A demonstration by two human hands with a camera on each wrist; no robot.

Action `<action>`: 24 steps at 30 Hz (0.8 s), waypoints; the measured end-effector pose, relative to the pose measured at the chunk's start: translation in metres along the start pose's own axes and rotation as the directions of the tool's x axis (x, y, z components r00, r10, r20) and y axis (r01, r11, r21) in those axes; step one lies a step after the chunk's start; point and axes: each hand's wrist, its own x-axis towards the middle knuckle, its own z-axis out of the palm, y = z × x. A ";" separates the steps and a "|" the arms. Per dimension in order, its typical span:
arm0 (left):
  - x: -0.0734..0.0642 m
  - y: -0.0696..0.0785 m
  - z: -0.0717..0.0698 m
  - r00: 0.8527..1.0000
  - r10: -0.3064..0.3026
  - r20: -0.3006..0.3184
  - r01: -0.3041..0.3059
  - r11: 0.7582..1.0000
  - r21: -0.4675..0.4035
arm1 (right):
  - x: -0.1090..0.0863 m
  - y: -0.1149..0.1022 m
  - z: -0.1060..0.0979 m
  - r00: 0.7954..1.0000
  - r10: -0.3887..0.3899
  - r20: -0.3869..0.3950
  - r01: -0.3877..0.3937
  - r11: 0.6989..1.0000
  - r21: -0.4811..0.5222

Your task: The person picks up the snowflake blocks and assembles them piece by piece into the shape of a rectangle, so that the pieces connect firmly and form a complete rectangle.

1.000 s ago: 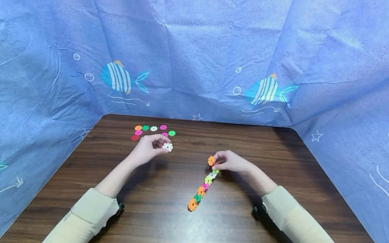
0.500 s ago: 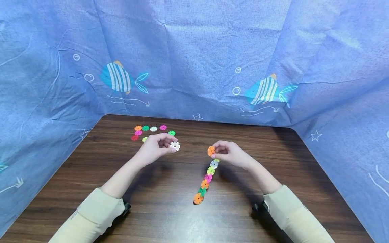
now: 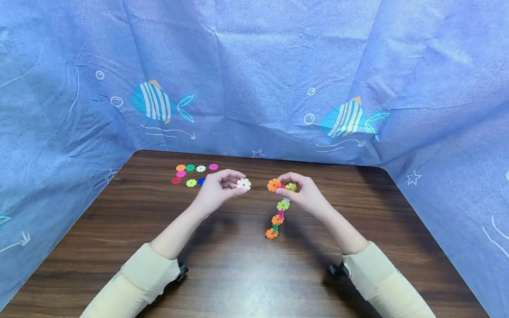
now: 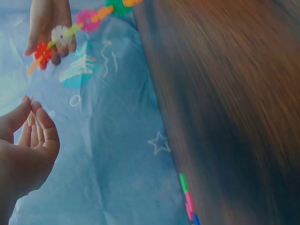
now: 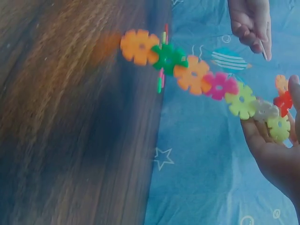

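My left hand (image 3: 216,190) pinches a white snowflake disc (image 3: 244,184) between thumb and fingertips, raised over the table. My right hand (image 3: 304,193) holds the upper end of a chain of interlocked snowflake discs (image 5: 193,75) by a red disc (image 5: 283,102). An orange disc (image 3: 274,185) sticks out from that end toward the white one, with a small gap between them. From the hand the rest of the chain hangs down: yellow-green, white, pink, orange and green discs, ending in an orange disc (image 3: 272,233). Fingers hide part of the upper chain in the head view.
Several loose snowflake discs lie at the back left of the brown table (image 3: 139,207), among them a red disc (image 3: 176,180), a yellow-green disc (image 3: 191,183) and a blue disc (image 3: 201,180), partly behind my left hand. A blue fish-print cloth (image 3: 254,88) hangs around the table.
My left hand has moved right with the white disc. My right hand has risen away from me, lifting the chain, which now hangs more steeply. The gap between the hands has narrowed.
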 end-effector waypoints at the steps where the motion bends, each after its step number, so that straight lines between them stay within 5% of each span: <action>1: 0.000 0.001 0.002 1.000 0.002 -0.004 -0.002 1.000 -0.012 | 0.000 -0.001 0.000 1.000 -0.011 -0.010 0.011 1.000 -0.005; 14: 0.003 0.010 0.025 0.997 -0.057 -0.048 0.053 0.995 -0.089 | -0.003 -0.010 0.010 0.987 0.015 -0.157 -0.018 1.000 -0.020; 24: 0.003 0.011 0.032 0.996 -0.065 -0.056 0.059 0.993 -0.104 | -0.003 -0.016 0.016 0.991 -0.035 -0.129 0.027 0.998 -0.060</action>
